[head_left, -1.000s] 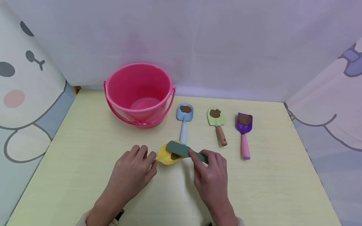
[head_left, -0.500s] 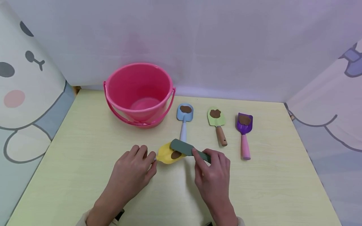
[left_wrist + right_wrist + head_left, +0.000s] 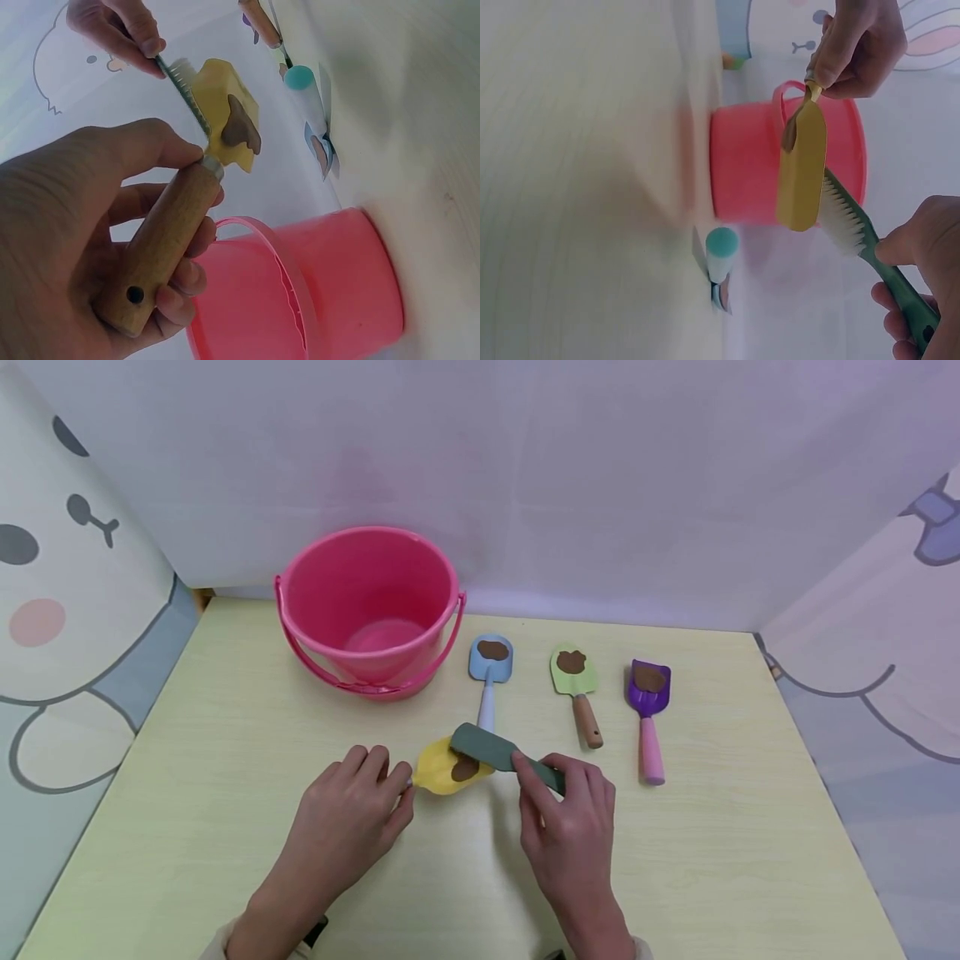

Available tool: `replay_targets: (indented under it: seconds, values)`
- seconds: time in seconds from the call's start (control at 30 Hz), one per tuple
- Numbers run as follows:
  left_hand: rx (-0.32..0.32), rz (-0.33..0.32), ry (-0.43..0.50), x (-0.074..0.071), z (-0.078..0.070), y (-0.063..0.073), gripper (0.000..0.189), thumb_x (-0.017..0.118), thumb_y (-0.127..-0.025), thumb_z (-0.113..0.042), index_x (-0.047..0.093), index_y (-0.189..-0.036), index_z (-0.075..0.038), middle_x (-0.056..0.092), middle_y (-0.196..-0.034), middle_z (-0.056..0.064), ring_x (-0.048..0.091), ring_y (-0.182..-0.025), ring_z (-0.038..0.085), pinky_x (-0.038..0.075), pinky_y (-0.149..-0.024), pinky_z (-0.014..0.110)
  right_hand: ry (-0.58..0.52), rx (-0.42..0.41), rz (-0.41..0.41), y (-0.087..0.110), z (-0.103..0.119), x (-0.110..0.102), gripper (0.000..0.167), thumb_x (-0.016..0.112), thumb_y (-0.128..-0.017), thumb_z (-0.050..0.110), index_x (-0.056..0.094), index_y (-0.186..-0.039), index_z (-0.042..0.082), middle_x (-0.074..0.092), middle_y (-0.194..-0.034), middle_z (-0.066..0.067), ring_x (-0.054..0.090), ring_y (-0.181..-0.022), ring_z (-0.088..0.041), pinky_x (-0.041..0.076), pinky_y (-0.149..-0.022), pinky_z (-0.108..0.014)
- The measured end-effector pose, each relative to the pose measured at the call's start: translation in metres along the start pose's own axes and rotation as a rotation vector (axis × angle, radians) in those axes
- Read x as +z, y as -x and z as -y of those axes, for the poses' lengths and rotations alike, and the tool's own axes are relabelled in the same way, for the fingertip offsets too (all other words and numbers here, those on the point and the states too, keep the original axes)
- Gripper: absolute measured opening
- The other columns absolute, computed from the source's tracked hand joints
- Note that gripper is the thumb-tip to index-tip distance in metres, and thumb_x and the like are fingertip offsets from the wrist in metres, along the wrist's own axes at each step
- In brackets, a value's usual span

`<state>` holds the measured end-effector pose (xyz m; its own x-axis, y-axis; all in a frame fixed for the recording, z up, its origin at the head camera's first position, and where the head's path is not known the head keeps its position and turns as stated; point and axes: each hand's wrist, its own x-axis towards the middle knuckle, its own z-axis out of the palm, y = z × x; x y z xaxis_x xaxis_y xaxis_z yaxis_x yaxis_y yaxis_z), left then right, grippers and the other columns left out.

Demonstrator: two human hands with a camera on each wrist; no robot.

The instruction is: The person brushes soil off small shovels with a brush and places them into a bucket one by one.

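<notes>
In the head view my left hand (image 3: 348, 814) holds a small yellow trowel (image 3: 432, 770) above the table. Its wooden handle (image 3: 169, 232) lies across my curled fingers in the left wrist view. A brown patch (image 3: 465, 767) marks the trowel's blade. My right hand (image 3: 572, 827) grips a green brush (image 3: 480, 747) by its handle, thumb and fingers round it. White bristles (image 3: 841, 221) face the yellow blade and lie against it or very near; contact is hard to tell. From the head, the brush covers part of the blade's far edge.
A pink bucket (image 3: 367, 668) with its handle lowered stands at the back left. On the table (image 3: 720, 860) lie a blue shovel (image 3: 487, 693), a light green trowel (image 3: 573, 681) and a purple shovel (image 3: 648, 702), each with a brown patch. A pale cloth wall (image 3: 615, 510) rises behind.
My right hand and the brush have shifted slightly right and away from me over the trowel, uncovering more of the brown patch. The left hand has barely moved.
</notes>
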<state>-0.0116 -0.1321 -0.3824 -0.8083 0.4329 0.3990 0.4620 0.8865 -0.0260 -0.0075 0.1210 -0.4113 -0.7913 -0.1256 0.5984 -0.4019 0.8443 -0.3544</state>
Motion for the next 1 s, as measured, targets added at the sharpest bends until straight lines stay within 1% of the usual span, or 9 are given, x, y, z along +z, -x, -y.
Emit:
replay_targets:
  seconds: [0.13,0.27,0.57,0.83,1.0]
  values:
    - [0.007,-0.010,0.001,0.000,0.000,0.000,0.027,0.087,-0.075,-0.024,0.070,-0.091,-0.011,0.056,-0.078,0.005,0.048,-0.069,0.018,0.047,-0.052,0.026,-0.017,-0.019,0.001,0.000,0.004,0.002,0.041,0.080,-0.082,0.001,0.080,-0.119,0.018,0.068,-0.107,-0.014,0.059,-0.097,-0.032,0.044,-0.083,-0.049]
    - [0.010,-0.019,0.005,0.000,-0.001,0.001,0.026,0.086,-0.076,-0.024,0.070,-0.090,-0.011,0.056,-0.077,0.005,0.048,-0.069,0.018,0.046,-0.052,0.026,-0.001,-0.037,0.009,0.002,0.006,0.004,0.039,0.079,-0.083,0.002,0.081,-0.118,0.018,0.068,-0.106,-0.014,0.059,-0.097,-0.032,0.045,-0.083,-0.049]
    - [0.001,-0.015,0.008,-0.001,-0.001,0.001,0.026,0.087,-0.076,-0.024,0.070,-0.090,-0.011,0.057,-0.078,0.005,0.048,-0.069,0.018,0.047,-0.052,0.026,0.038,-0.021,0.026,0.003,0.001,0.003,0.038,0.079,-0.084,0.003,0.081,-0.118,0.018,0.067,-0.107,-0.014,0.059,-0.098,-0.033,0.044,-0.084,-0.048]
    - [-0.006,0.004,0.003,-0.003,0.000,0.001,0.027,0.087,-0.075,-0.025,0.070,-0.090,-0.011,0.058,-0.078,0.005,0.049,-0.069,0.018,0.048,-0.053,0.027,0.046,-0.009,0.017,0.004,-0.004,0.000,0.037,0.078,-0.084,0.003,0.081,-0.118,0.017,0.067,-0.106,-0.015,0.059,-0.097,-0.034,0.044,-0.084,-0.050]
    - [0.003,-0.029,-0.005,-0.003,0.002,0.002,0.027,0.087,-0.074,-0.023,0.068,-0.088,-0.010,0.056,-0.077,0.006,0.048,-0.067,0.019,0.045,-0.050,0.026,0.052,-0.003,0.008,0.002,-0.007,-0.003,0.038,0.080,-0.083,0.001,0.081,-0.118,0.016,0.067,-0.106,-0.016,0.058,-0.096,-0.034,0.043,-0.083,-0.048]
